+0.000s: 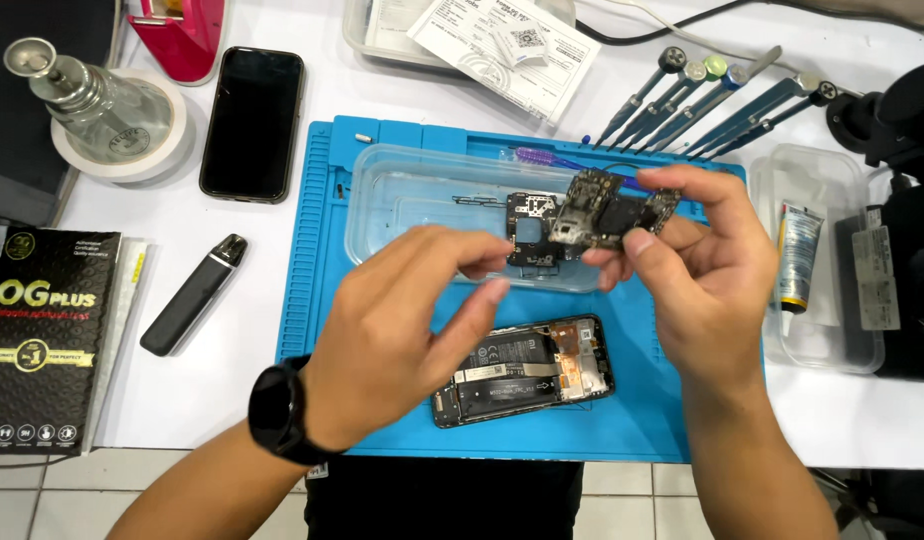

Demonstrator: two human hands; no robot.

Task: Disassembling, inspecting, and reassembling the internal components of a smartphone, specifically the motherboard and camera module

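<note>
Currently held above the clear plastic tray [382, 215] and blue work mat [322, 300]: bare circuit board [592, 215], pinched at its right edge by right hand [702, 275], left hand [402, 340] pinching lower left corner. Probably light, stiff, fragile; best gripped by edges only, off the components. Opened phone [522, 372] lying below on mat.

Circuit board [592, 215] between both hands' fingers [637, 245] above opened phone [522, 370].

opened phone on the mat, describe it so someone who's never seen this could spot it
Find the blue mat mid-table. On its near edge, below both hands, lies the opened phone, back off, insides showing. The other phone, off the mat, is closed and plain black.
</note>
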